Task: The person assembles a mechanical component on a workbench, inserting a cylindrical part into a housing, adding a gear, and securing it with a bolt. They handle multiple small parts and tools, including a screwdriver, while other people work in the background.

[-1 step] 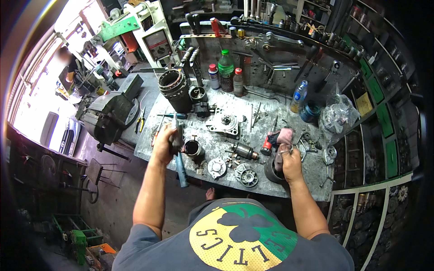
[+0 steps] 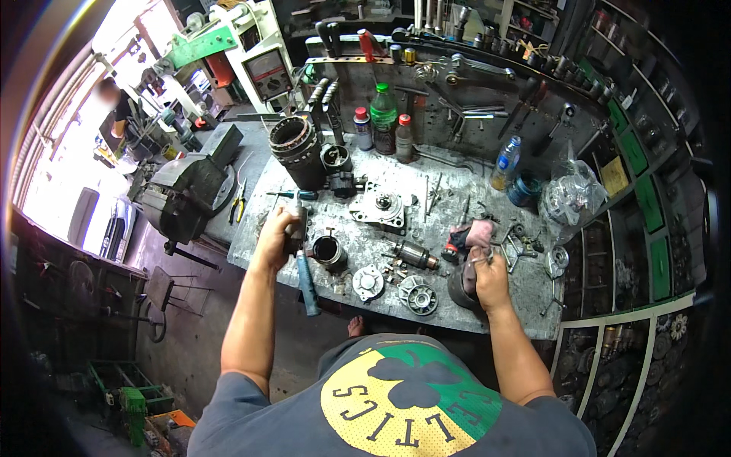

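Note:
My left hand (image 2: 277, 232) is closed around the grey head end of a hammer (image 2: 306, 286), whose blue handle hangs down past the bench's front edge. Just right of it stands an open metal cylinder (image 2: 329, 251). My right hand (image 2: 489, 276) is closed beside a dark cylindrical housing (image 2: 461, 291); its fingers pinch a dark piece whose kind is hidden. A pink rag (image 2: 481, 230) lies against a red-and-black tool (image 2: 452, 247) just beyond that hand. Between my hands lie a motor armature (image 2: 413, 254), a round metal cover (image 2: 368, 282) and a slotted end cover (image 2: 418, 295).
Farther back on the workbench (image 2: 449, 171) stand a large dark housing (image 2: 295, 152), a metal flange (image 2: 381, 206) and several bottles (image 2: 383, 114). A vise (image 2: 183, 190) is at the left, a plastic bag (image 2: 572, 194) at the right. Another person (image 2: 114, 107) is far left.

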Demonstrator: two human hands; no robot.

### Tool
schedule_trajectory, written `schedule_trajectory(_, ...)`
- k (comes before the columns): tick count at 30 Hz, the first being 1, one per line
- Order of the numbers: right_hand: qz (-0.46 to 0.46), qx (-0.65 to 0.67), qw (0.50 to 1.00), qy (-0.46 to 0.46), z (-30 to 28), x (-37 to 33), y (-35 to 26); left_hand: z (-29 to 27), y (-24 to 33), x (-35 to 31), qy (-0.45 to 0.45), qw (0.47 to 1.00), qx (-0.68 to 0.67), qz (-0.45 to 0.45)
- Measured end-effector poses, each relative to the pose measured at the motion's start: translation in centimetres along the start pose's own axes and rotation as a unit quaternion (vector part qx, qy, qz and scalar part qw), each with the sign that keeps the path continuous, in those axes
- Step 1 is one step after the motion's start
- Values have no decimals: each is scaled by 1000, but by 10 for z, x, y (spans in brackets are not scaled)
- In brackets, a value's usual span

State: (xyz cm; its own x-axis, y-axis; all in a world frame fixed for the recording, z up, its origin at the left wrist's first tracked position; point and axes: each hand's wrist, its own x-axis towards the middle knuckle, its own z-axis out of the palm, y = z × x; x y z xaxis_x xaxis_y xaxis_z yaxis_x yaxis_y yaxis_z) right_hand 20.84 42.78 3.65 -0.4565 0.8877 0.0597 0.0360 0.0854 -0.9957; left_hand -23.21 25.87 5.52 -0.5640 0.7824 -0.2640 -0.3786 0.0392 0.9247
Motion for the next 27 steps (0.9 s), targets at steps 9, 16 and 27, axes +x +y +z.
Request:
schedule_trajectory(9,-55,-62,996,20,91,-20,-12,-41,-69,94,-44,815,579,0)
schedule_trajectory(16,38,21,998,40,141,-11,-5,-44,-54,90,-105,818,563,45)
schedule_trajectory(27,16,-21,904,-426,281,18,-51,-31,-22,-49,-148,817,295,473)
